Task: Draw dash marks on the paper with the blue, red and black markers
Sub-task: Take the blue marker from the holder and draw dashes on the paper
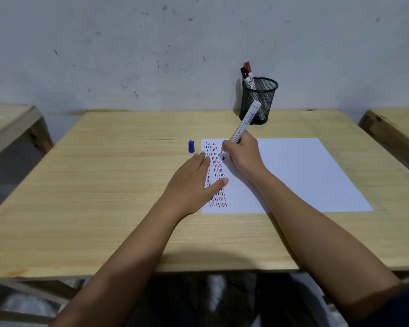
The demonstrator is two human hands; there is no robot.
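A white sheet of paper (305,175) lies on the wooden table (104,185). Columns of blue, red and black dashes fill its left strip. My right hand (242,153) grips an uncapped white-barrelled marker (244,122) with its tip on the paper near the top of the dash columns. The blue cap (191,146) lies on the table just left of the paper's top corner. My left hand (196,178) rests flat, fingers spread, on the paper's left edge and covers part of the dashes. A red marker (249,74) and a black marker (244,73) stand in the mesh cup.
The black mesh pen cup (261,102) stands at the table's far edge against the grey wall. Another wooden table (397,128) sits to the right and one (10,123) to the left, with gaps between.
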